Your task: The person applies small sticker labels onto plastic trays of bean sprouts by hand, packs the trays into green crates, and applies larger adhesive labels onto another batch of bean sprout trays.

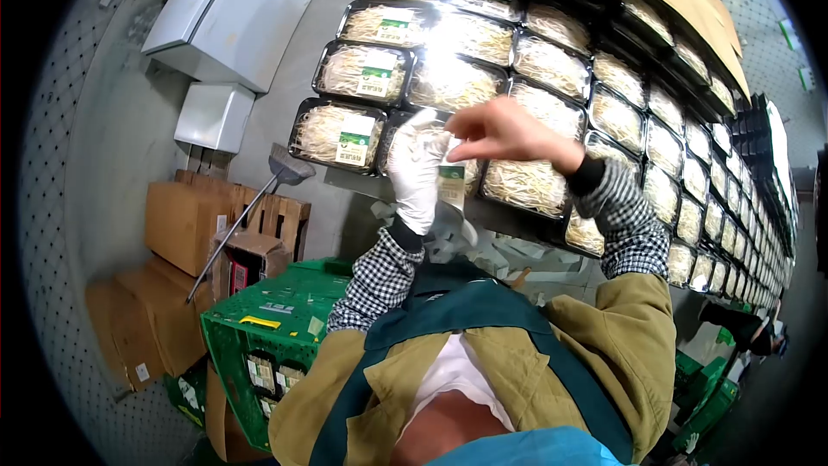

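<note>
My left hand [417, 168], in a white glove, is closed at the near edge of a black tray of bean sprouts. Beside it hangs a strip of green-and-white labels [451, 183], which it appears to grip; its fingertips are partly hidden. Just to the right, my bare right hand [504, 131] pinches at a small white edge, apparently a label, above the same tray. A labelled tray of bean sprouts [338, 134] lies left of my hands. Behind it sit more labelled trays [362, 71], while trays on the right [526, 185] show no label.
Many packed trays [681, 173] cover the table to the right. A green crate [293, 293] with packed trays inside stands at my lower left. Cardboard boxes [185, 229], a long-handled brush [289, 168] and white bins [228, 22] are on the left. Another person [750, 328] is at far right.
</note>
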The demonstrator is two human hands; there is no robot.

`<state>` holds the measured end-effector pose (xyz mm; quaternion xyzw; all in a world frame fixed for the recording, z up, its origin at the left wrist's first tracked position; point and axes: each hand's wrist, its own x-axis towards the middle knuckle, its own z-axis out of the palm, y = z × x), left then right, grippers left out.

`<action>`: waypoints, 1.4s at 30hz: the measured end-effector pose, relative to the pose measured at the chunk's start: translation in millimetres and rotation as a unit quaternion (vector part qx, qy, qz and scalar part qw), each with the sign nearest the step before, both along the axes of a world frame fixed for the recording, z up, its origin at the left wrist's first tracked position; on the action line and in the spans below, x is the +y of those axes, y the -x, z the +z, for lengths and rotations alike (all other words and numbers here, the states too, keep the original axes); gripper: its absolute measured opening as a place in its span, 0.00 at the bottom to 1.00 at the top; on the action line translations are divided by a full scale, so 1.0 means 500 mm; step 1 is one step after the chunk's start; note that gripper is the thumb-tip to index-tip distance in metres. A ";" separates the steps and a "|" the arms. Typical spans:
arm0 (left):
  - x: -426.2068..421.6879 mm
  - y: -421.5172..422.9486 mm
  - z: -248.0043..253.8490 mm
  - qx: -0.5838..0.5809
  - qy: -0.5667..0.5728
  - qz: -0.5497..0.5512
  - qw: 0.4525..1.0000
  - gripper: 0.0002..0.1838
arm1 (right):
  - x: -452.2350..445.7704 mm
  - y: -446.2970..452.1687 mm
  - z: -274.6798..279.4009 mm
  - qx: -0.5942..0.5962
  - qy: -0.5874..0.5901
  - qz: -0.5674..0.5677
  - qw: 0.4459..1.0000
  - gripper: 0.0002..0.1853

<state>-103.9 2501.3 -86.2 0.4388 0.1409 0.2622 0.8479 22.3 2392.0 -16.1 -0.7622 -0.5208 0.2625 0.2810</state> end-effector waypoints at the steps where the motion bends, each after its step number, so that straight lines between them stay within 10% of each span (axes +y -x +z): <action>1: 0.021 -0.006 -0.031 -0.007 -0.022 0.014 1.000 0.21 | 0.009 0.030 -0.031 -0.037 -0.058 -0.039 0.997 0.13; 5: 0.025 -0.012 -0.023 0.042 -0.088 -0.101 0.990 0.30 | 0.020 0.009 -0.019 -0.292 -0.236 -0.057 0.925 0.06; 8: 0.008 -0.004 -0.016 0.172 -0.059 -0.341 0.922 0.17 | 0.008 -0.143 0.000 -0.331 -0.330 -0.145 0.872 0.06; 12: 0.018 0.033 -0.030 0.198 -0.055 -0.349 0.914 0.15 | 0.009 -0.345 -0.125 -0.141 -0.226 -0.391 0.881 0.10; 18: 0.053 0.073 -0.002 0.210 -0.048 -0.312 0.925 0.17 | 0.013 -0.348 -0.252 -0.460 0.042 -0.285 0.840 0.33; 20: 0.048 0.063 -0.016 0.225 -0.038 -0.308 0.924 0.17 | -0.007 -0.304 -0.209 -0.433 0.098 -0.230 0.866 0.39; 22: 0.036 0.052 -0.041 0.238 -0.043 -0.308 0.920 0.17 | -0.026 -0.215 -0.127 0.043 -0.018 -0.139 0.989 0.43; 24: 0.032 0.035 -0.042 0.252 -0.066 -0.336 0.905 0.20 | -0.055 -0.084 -0.058 0.260 -0.159 -0.034 0.952 0.24; 26: -0.016 0.032 -0.003 0.082 -0.049 -0.213 0.972 0.23 | -0.087 0.024 -0.004 -0.015 -0.113 -0.133 0.985 0.09; 33: -0.134 0.049 0.032 -0.031 -0.120 -0.021 0.992 0.12 | -0.182 0.124 0.050 -0.382 -0.252 -0.079 0.886 0.11; 36: -0.187 0.053 -0.001 -0.044 0.013 -0.153 0.987 0.12 | -0.202 0.104 0.052 -0.461 -0.302 -0.081 0.830 0.10; 39: -0.211 0.090 -0.037 0.016 -0.012 -0.332 0.943 0.20 | -0.199 0.020 0.080 -0.404 -0.376 -0.222 0.804 0.07; 42: -0.140 0.131 0.004 0.010 -0.214 -0.157 0.964 0.17 | -0.129 -0.042 -0.042 0.052 -0.323 -0.335 0.883 0.10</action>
